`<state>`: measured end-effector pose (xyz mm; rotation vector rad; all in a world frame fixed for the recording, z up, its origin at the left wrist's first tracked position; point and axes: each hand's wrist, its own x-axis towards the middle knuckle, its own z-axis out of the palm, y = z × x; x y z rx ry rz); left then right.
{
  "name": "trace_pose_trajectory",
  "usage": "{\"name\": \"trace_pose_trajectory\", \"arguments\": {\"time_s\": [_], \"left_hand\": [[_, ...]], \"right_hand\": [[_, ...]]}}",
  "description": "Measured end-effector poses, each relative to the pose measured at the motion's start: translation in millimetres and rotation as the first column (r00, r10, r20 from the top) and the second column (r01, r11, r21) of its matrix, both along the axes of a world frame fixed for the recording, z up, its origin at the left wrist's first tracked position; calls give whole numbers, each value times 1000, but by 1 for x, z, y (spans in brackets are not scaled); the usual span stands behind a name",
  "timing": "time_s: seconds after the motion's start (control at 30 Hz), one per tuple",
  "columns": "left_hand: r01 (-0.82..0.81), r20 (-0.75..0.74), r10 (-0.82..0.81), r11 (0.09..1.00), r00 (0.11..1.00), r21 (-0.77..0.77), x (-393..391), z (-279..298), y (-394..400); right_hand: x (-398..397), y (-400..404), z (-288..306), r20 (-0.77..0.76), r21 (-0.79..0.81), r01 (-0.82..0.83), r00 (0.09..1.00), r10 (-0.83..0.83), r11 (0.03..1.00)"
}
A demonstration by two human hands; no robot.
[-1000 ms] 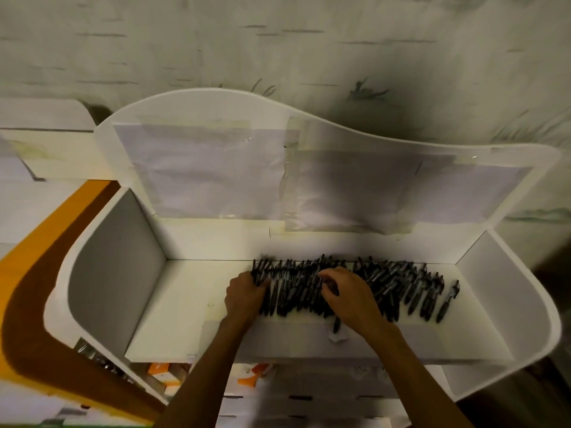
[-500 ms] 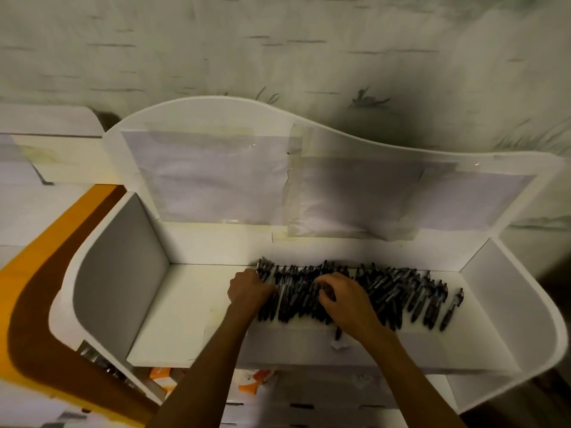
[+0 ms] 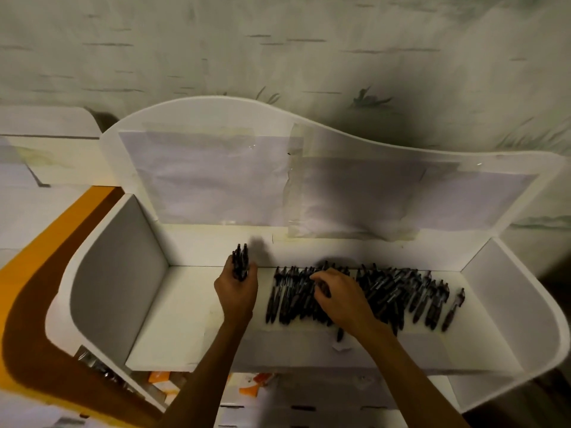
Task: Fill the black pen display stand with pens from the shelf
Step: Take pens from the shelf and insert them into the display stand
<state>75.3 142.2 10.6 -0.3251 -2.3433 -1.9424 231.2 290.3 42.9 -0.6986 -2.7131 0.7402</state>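
A long heap of black pens [image 3: 401, 291] lies across the white shelf [image 3: 173, 319], from its middle to near the right wall. My left hand [image 3: 236, 291] holds a small bundle of pens [image 3: 240, 261] upright, lifted just left of the heap. My right hand [image 3: 340, 298] rests on the heap with its fingers curled among the pens; whether it grips any cannot be told. One pen [image 3: 452, 308] lies apart at the right end. No black display stand is in view.
The shelf has a high curved back panel [image 3: 216, 118] with taped paper sheets [image 3: 204, 180] and side walls [image 3: 120, 273] left and right. A paper scrap [image 3: 340, 346] lies at the front edge. Orange and white boxes [image 3: 159, 378] sit on a lower level.
My left hand has closed on a bundle of pens and lifted it up and left, away from the heap. My right hand stays on the heap.
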Motion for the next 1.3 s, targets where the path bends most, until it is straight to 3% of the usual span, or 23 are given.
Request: {"name": "trace_pose_trajectory", "arguments": {"time_s": [0.13, 0.33, 0.5, 0.73, 0.97, 1.07, 1.3], "left_hand": [[3, 61, -6, 998, 998, 59, 7, -14, 3], [47, 177, -30, 995, 984, -93, 5, -31, -7], [68, 105, -56, 992, 993, -104, 4, -13, -12], [193, 245, -152, 969, 958, -152, -8, 24, -29], [334, 349, -310, 942, 885, -10, -20, 82, -68], [384, 319, -398, 917, 860, 108, -21, 109, -91], [326, 232, -388, 908, 892, 265, -21, 169, -181]], "right_hand": [[4, -2, -2, 18, 12, -8, 1000, 8, 1000], [9, 0, 0, 19, 2, -5, 1000, 5, 1000], [4, 1, 6, 6, -8, -9, 1000, 9, 1000], [-17, -8, 31, -68, -25, -67, 996, 65, 997], [-52, -31, 69, -122, -57, -178, 978, 170, 982], [-72, -48, 85, -153, -36, -206, 968, 198, 978], [-117, -122, 120, -256, 49, -310, 915, 312, 950]]}}
